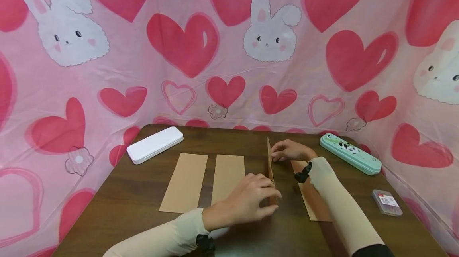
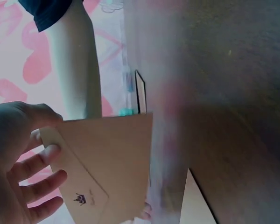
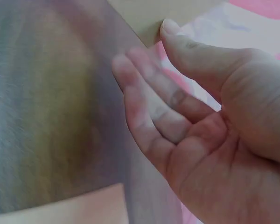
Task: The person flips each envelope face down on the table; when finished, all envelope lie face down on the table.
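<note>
A brown kraft paper envelope (image 1: 270,164) stands upright on its long edge, seen nearly edge-on in the head view. The left wrist view shows its pointed flap and a small printed crown on the envelope (image 2: 105,163). My left hand (image 1: 251,198) grips its near end, the thumb on one side and fingers on the other. At the far end my right hand (image 1: 291,150) pinches a corner; the thumb (image 3: 186,49) lies against the paper in the right wrist view, the other fingers spread below. Part of the right hand's grip is hidden.
Flat brown envelopes lie on the dark wooden table (image 1: 118,205): a left one (image 1: 184,181), a middle one (image 1: 228,173) and a right one (image 1: 311,199) under the right forearm. Around them are a white case (image 1: 155,144), a green panda case (image 1: 350,153) and a small clear box (image 1: 387,202).
</note>
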A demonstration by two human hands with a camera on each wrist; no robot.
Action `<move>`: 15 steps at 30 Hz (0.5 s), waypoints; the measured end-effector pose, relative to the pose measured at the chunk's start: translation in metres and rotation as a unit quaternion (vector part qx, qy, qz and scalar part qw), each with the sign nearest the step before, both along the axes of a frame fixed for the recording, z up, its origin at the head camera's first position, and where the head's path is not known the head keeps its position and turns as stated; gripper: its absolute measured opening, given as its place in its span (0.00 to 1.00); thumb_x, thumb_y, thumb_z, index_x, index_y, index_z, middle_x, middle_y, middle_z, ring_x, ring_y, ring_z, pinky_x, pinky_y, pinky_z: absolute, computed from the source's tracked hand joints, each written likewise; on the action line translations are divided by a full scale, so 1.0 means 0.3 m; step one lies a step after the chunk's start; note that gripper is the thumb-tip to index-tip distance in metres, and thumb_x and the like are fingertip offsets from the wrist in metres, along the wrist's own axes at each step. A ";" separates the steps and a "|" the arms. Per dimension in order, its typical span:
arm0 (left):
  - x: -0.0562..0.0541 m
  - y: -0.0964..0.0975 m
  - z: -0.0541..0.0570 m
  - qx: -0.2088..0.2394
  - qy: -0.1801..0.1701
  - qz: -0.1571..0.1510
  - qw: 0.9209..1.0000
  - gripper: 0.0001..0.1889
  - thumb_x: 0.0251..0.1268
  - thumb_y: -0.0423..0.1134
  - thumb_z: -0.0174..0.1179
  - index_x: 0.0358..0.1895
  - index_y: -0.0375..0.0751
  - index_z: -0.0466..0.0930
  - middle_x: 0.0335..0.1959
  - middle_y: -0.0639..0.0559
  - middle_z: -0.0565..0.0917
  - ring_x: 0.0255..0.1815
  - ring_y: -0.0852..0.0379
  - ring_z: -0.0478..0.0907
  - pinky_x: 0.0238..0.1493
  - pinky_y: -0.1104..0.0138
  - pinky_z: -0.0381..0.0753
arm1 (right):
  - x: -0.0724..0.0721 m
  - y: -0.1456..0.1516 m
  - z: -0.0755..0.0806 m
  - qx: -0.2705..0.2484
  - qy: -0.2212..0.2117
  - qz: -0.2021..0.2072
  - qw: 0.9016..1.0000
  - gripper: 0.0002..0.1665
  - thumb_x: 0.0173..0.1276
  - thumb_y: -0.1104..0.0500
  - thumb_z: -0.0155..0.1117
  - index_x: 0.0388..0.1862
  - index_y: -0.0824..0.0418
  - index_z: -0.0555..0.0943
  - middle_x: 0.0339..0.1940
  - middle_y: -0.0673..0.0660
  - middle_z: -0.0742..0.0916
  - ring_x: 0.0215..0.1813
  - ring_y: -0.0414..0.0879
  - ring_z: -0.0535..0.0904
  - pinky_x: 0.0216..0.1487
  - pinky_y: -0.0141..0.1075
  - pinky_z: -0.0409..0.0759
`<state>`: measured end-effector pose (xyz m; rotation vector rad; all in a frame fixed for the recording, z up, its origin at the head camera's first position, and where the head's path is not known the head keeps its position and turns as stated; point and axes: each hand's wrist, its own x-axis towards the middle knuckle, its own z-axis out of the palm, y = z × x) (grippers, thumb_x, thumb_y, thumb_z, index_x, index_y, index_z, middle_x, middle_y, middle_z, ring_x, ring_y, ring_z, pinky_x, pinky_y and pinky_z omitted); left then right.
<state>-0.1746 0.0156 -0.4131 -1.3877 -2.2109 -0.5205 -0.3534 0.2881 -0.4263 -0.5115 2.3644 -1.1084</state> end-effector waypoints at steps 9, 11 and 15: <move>-0.019 -0.056 -0.003 -0.033 -0.009 0.046 0.998 0.11 0.61 0.54 0.72 0.43 0.57 0.92 0.37 0.65 0.89 0.43 0.63 0.81 0.42 0.71 0.75 | 0.017 0.067 0.062 -0.052 -0.002 -0.066 0.996 0.14 0.75 0.60 0.65 0.52 0.70 0.82 0.37 0.55 0.88 0.43 0.55 0.85 0.48 0.42 0.86; -0.022 -0.063 -0.010 -0.062 -0.016 0.053 0.997 0.11 0.62 0.55 0.71 0.43 0.58 0.92 0.36 0.65 0.89 0.41 0.63 0.81 0.38 0.71 0.72 | 0.020 0.075 0.077 -0.031 0.016 -0.071 0.997 0.15 0.74 0.59 0.66 0.52 0.69 0.84 0.36 0.55 0.89 0.41 0.54 0.85 0.47 0.42 0.86; -0.030 -0.066 -0.027 -0.110 -0.034 0.056 0.992 0.10 0.64 0.57 0.70 0.38 0.58 0.89 0.32 0.65 0.89 0.36 0.63 0.79 0.33 0.73 0.66 | 0.017 0.080 0.090 0.006 0.054 -0.055 0.997 0.14 0.72 0.59 0.68 0.49 0.68 0.86 0.35 0.56 0.89 0.37 0.48 0.85 0.43 0.39 0.86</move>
